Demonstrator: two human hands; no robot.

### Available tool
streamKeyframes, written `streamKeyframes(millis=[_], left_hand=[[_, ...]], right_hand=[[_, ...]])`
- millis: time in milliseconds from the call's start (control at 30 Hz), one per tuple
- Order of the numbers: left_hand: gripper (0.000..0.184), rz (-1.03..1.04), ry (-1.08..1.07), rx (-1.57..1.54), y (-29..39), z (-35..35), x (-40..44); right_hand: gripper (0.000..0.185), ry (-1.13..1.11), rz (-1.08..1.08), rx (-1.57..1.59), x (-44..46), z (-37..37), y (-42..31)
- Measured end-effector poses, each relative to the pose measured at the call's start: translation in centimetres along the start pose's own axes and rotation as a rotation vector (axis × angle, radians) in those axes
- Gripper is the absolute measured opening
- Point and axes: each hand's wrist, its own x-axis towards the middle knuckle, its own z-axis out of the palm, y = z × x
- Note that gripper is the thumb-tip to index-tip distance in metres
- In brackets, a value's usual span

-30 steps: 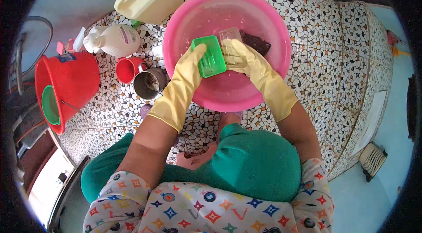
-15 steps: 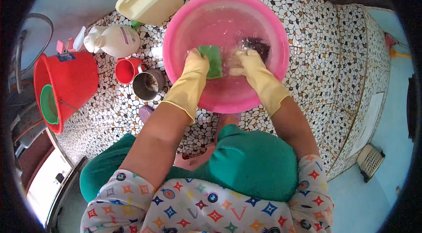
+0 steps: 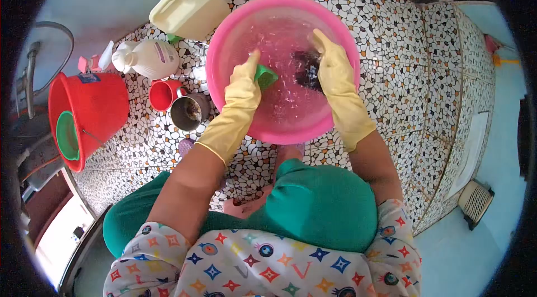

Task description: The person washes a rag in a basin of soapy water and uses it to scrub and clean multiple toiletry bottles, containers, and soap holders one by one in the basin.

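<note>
Both hands wear yellow rubber gloves and are over a pink basin (image 3: 215, 81) of water. My left hand (image 3: 244, 77) is closed on a green plastic container (image 3: 265, 77), which is tilted and partly covered by the glove. My right hand (image 3: 334, 67) is at the right side of the basin, beside a dark object (image 3: 307, 70) in the water. One finger or thumb of that hand points up, while the others are hidden. The clear container cannot be made out. Ripples and glare blur the water between the hands.
Left of the basin are a red mug (image 3: 161, 95), a metal cup (image 3: 189, 111), a white bottle (image 3: 151, 59) and a red bucket (image 3: 100, 109) with a green container in it. A cream jug (image 3: 193, 8) stands behind them. A beige basket (image 3: 475, 202) is at the far right.
The hands have moved apart, the right one farther right and up. The green container has turned and tilted in my left hand. The clear container has gone out of sight, and the dark object has shifted left.
</note>
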Motion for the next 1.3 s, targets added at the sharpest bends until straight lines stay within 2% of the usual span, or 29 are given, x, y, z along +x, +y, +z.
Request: streamKeyframes(millis=[33, 67, 100, 133, 167, 233, 267, 300, 333, 367, 433, 500, 533, 567, 633, 700, 733, 767, 833, 900, 933, 1000, 1033, 1067, 1167, 1233, 1300], left_hand=[[0.04, 0.035, -0.015, -0.022, -0.8, 0.9, 0.3], [0.029, -0.147, -0.095, -0.015, 3.0, -1.7, -0.6], [0.031, -0.144, -0.091, -0.031, 2.3, -1.3, -0.3], [0.032, -0.146, -0.091, -0.048, 0.9, -0.8, 0.1], [0.034, -0.148, -0.09, -0.065, 1.1, -1.1, 0.1], [0.038, -0.385, -0.129, -0.322, 1.9, -1.9, 0.2], [0.038, -0.487, -0.14, -0.415, 2.0, -2.1, 0.4], [0.038, -0.591, -0.152, -0.507, 2.0, -2.1, 0.4], [0.04, -0.657, -0.154, -0.623, 1.6, -1.5, 0.5], [0.04, -0.658, -0.182, -0.612, 1.1, -1.3, 0.8], [0.041, -0.656, -0.218, -0.564, 0.2, -0.9, 1.0], [0.042, -0.637, -0.217, -0.453, 0.6, -1.5, 0.7], [0.043, -0.623, -0.204, -0.381, 0.7, -1.8, 0.6], [0.042, -0.619, -0.158, -0.448, -1.0, -0.5, 0.8], [0.042, -0.612, -0.066, -0.584, -5.5, 3.7, 1.1], [0.042, -0.677, -0.021, -0.574, -3.7, 3.5, 0.3], [0.043, -0.702, 0.014, -0.581, -3.2, 3.8, 0.1], [0.043, -0.727, 0.047, -0.587, -2.8, 4.3, -0.1], [0.033, -0.68, 0.109, -0.824, -1.7, 5.3, -0.7], [0.023, -0.623, 0.177, -1.058, -1.1, 6.0, -1.1], [0.02, -0.568, 0.168, -1.067, -1.3, 6.3, -1.2], [0.023, -0.733, 0.131, -1.23, -0.1, 4.8, -1.6], [0.026, -0.744, 0.095, -1.114, -0.3, 5.0, -1.8], [0.029, -0.754, 0.058, -0.997, -0.2, 4.8, -2.0], [0.037, -0.739, -0.023, -0.623, 0.6, 4.0, -2.6], [0.035, -0.591, -0.036, -0.72, -2.3, 6.3, -2.7], [0.035, -0.699, -0.021, -0.827, -7.4, 11.2, -2.0]], right_hand=[[0.046, 0.023, 0.171, 0.283, -0.1, -0.2, -0.3], [0.051, 0.041, 0.344, 0.569, 0.1, -0.3, -3.1], [0.056, 0.058, 0.513, 0.856, 0.2, -0.3, -4.5], [0.065, 0.017, 0.478, 0.902, 0.5, -0.2, -3.4], [0.068, -0.02, 0.434, 0.715, 0.4, -0.3, -2.8], [0.074, -0.097, 0.328, 0.339, 0.8, -0.7, -2.0], [0.08, -0.261, 0.278, -0.126, 0.9, -2.2, -3.5], [0.078, -0.27, 0.04, -0.483, 0.3, -0.9, -0.8], [0.073, -0.256, -0.053, -0.568, -0.8, 0.5, 1.6], [0.067, -0.241, -0.148, -0.652, -1.4, 1.0, 1.1], [0.059, -0.412, 0.244, -0.536, -1.4, 2.1, 0.3], [0.052, -0.525, 0.375, -0.489, -1.4, 2.8, 0.9], [0.048, -0.558, 0.307, -0.503, -1.7, 3.5, 3.1], [0.044, -0.59, 0.236, -0.514, -1.9, 4.2, 4.7], [0.042, -0.317, 0.493, -0.169, -2.6, 4.5, 3.8], [0.04, -0.019, 0.683, 0.172, -3.3, 4.5, 0.4], [0.042, 0.118, 0.596, 0.364, -4.6, 6.2, 1.5], [0.031, 0.257, 0.378, 0.357, -5.6, 7.5, 0.7], [0.02, 0.064, -0.151, -0.135, -6.2, 7.2, 0.4], [0.01, -0.224, -0.227, -0.009, -5.6, 7.2, -1.6], [0.013, -0.312, -0.197, -0.072, -6.0, 7.6, -2.1], [0.02, -0.228, -0.344, -0.048, -6.2, 9.2, -1.6], [0.023, -0.185, -0.415, -0.037, -6.3, 9.9, -1.1], [0.032, -0.219, -0.398, -0.045, -5.8, 10.1, -1.3], [0.032, -0.501, -0.191, -0.149, -4.4, 9.2, -1.7], [0.025, -0.576, -0.15, -0.262, -3.8, 9.0, -1.7], [0.021, -0.589, -0.06, -0.361, -3.6, 8.3, -3.1]])
